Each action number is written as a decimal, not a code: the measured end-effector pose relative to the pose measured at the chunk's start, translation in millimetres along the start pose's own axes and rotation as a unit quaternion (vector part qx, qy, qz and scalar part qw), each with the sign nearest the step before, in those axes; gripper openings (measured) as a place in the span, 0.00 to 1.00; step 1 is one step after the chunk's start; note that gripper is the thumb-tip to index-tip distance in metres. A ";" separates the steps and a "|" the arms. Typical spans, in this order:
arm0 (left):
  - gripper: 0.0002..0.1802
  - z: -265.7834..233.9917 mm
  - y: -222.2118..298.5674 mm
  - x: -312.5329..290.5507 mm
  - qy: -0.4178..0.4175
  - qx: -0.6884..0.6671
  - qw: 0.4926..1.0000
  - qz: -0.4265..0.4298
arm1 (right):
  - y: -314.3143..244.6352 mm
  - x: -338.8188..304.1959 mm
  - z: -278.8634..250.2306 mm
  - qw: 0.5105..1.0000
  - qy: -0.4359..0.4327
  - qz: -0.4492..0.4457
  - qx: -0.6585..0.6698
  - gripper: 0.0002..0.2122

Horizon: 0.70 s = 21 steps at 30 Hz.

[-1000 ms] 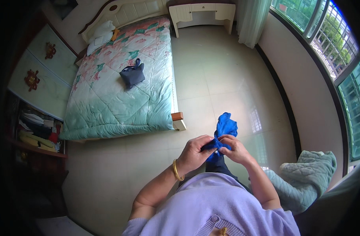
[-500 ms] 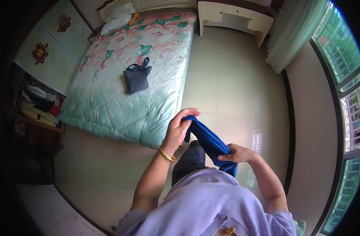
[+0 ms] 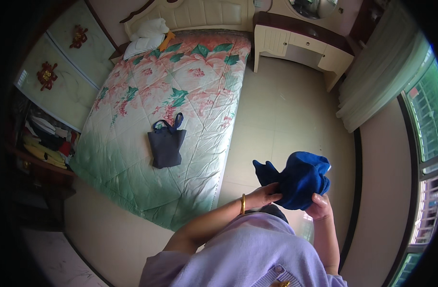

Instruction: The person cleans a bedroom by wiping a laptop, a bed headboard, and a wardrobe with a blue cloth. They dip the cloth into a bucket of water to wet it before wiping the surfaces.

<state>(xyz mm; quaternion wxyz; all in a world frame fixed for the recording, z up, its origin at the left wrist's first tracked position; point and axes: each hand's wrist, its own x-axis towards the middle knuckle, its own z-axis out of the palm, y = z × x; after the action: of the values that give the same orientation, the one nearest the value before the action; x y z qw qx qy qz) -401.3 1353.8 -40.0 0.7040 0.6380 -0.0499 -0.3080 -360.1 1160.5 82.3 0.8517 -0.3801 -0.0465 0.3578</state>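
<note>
In my head view, right of the quilt-covered bed (image 3: 200, 103), near its foot, I hold a bunched blue cloth (image 3: 303, 179), left hand (image 3: 263, 197) gripping its lower left, right hand (image 3: 319, 206) its lower right. My left forearm (image 3: 207, 225) slants; my right forearm (image 3: 325, 241) stands nearly upright. Left of the bed, red ornaments (image 3: 47, 76) bear gold marks too small to read.

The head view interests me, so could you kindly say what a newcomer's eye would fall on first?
Most likely the deep blue cloth, held by the left hand and right hand, right of centre. Next might come the flowered quilt, left of centre, and the dark bag on it.
</note>
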 end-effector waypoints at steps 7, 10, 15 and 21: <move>0.17 -89.3 64.9 127.7 0.093 0.239 0.966 0.035 | -78.8 96.4 -71.2 0.995 0.054 -0.077 -0.038 0.27; 0.18 -137.2 89.1 164.6 0.154 -0.068 0.986 0.016 | -120.0 155.3 -104.4 0.994 0.049 -0.060 -0.072 0.22; 0.27 -219.7 142.0 185.8 0.341 -0.320 0.866 0.178 | -174.4 281.9 -114.8 0.990 0.009 0.115 -0.083 0.20; 0.37 -267.5 136.9 265.0 0.322 -0.432 0.835 0.112 | -192.0 428.4 -86.9 0.986 -0.026 0.163 -0.015 0.19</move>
<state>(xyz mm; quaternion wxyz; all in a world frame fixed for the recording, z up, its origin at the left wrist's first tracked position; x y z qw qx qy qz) -13.3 1453.6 -46.8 0.9139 0.3223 0.2467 0.0057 97.6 1296.0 68.9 0.7749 -0.3859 -0.0113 0.5005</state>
